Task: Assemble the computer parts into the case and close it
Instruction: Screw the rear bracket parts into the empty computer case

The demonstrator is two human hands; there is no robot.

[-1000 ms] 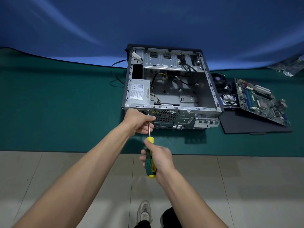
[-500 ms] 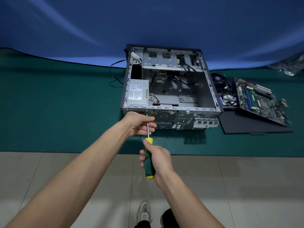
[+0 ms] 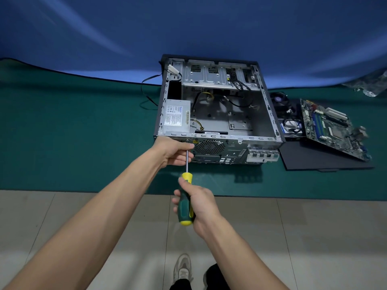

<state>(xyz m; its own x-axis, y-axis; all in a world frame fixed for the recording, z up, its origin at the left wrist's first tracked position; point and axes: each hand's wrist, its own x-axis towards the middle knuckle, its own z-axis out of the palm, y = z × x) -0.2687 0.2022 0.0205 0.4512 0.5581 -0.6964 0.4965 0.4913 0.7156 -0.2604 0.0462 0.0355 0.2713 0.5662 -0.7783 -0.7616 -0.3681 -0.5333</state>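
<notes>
Early days here: power supply point(image 3: 177, 118) sits inside the open case point(image 3: 211, 114) on the green mat, right hand point(image 3: 199, 204) gripping the screwdriver point(image 3: 185, 197), left hand point(image 3: 174, 151) pinching its shaft at a rear screw, while motherboard point(image 3: 333, 128) and side panel point(image 3: 326, 160) wait outside.

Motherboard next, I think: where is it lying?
Head view: the motherboard lies tilted on the black side panel, right of the open case.

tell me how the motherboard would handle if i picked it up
The motherboard looks like a stiff flat board, so it probably won't flex. It is dense with small exposed parts, so likely fragile; edges seem safest. It leans tilted on the black panel, so it might slide.
</notes>
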